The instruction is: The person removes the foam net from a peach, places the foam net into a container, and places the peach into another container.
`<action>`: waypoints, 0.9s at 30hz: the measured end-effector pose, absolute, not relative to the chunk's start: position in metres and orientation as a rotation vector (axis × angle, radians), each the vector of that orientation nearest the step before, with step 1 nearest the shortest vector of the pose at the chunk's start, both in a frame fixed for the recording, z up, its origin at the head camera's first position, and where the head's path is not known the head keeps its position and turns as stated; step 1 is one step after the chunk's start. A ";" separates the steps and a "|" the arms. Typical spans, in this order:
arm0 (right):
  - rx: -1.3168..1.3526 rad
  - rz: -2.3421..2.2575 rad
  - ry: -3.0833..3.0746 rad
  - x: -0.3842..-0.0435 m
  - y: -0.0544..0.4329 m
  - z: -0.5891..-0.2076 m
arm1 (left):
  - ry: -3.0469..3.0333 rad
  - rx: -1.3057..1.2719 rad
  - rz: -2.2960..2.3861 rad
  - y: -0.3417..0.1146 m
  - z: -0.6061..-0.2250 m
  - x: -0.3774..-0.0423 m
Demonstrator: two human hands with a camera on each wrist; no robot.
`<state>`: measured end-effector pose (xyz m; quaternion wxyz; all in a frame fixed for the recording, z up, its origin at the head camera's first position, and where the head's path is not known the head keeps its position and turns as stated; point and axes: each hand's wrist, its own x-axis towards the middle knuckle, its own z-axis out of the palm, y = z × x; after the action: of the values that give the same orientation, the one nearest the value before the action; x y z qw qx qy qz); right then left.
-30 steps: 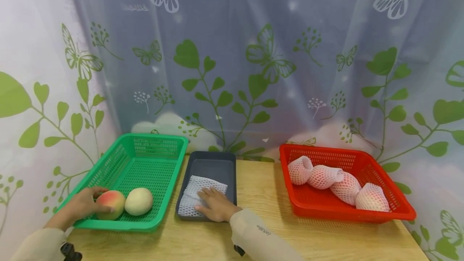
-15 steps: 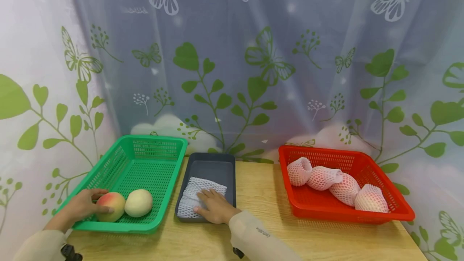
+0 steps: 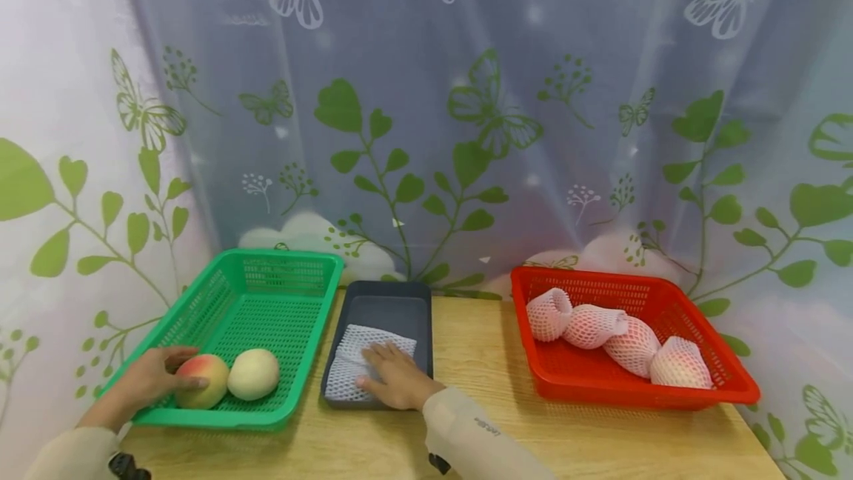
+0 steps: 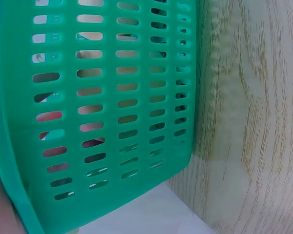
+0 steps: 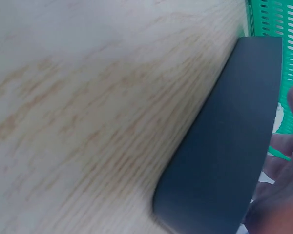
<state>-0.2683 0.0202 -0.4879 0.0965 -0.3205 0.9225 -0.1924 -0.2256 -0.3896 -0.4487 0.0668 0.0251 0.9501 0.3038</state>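
In the head view my left hand grips a red-and-yellow peach, fingers behind it and thumb across its front. This peach sits at the front of a green basket, beside a pale cream peach. My right hand lies with fingers extended on white foam fruit nets in a dark grey tray. The basket's slotted side wall fills much of the left wrist view and hides the grip. Part of the right hand shows past the tray's side in the right wrist view.
On the right of the wooden table stands a red basket. Several peaches in pink-white foam nets lie inside it. A butterfly-and-leaf printed curtain hangs close behind and around the table.
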 end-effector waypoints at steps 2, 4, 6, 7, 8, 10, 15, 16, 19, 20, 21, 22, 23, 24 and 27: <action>-0.953 -0.579 2.744 -0.268 0.021 -0.486 | 2.869 0.071 0.930 -0.389 -0.448 -0.226; -0.953 -0.585 2.760 -0.269 0.022 -0.483 | 2.886 0.067 0.951 -0.388 -0.448 -0.226; -0.950 -0.602 2.764 -0.271 0.024 -0.480 | 2.906 0.074 0.964 -0.387 -0.447 -0.226; -0.947 -0.615 2.763 -0.271 0.025 -0.479 | 2.921 0.080 0.971 -0.386 -0.447 -0.226; -0.948 -0.629 2.759 -0.272 0.026 -0.477 | 2.935 0.082 0.979 -0.384 -0.447 -0.226; -0.953 -0.662 2.748 -0.273 0.029 -0.475 | 2.962 0.083 0.981 -0.382 -0.447 -0.225; -0.971 -0.754 2.725 -0.274 0.036 -0.466 | 2.965 0.077 1.028 -0.374 -0.442 -0.221; -0.974 -0.773 2.723 -0.274 0.038 -0.464 | 2.954 0.081 1.049 -0.371 -0.441 -0.220; -0.971 -0.813 2.724 -0.275 0.045 -0.459 | 2.940 0.093 1.086 -0.361 -0.436 -0.219; -0.966 -0.830 2.725 -0.275 0.048 -0.457 | 2.939 0.098 1.087 -0.358 -0.434 -0.220; -0.965 -0.847 2.729 -0.275 0.051 -0.456 | 2.935 0.102 1.095 -0.354 -0.432 -0.220; -0.960 -0.866 2.731 -0.275 0.054 -0.454 | 2.933 0.103 1.098 -0.350 -0.431 -0.221; -0.959 -0.883 2.734 -0.276 0.058 -0.453 | 2.939 0.106 1.099 -0.346 -0.429 -0.221; -0.959 -0.903 2.736 -0.276 0.061 -0.452 | 2.950 0.117 1.101 -0.342 -0.427 -0.222; -0.958 -0.961 2.747 -0.277 0.074 -0.448 | 2.956 0.140 1.148 -0.326 -0.420 -0.222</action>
<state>-0.2772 0.0735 -0.4478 0.0388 -0.3123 0.8960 -0.3134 -0.2216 -0.3256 -0.4201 -0.0165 0.0440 0.9312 0.3615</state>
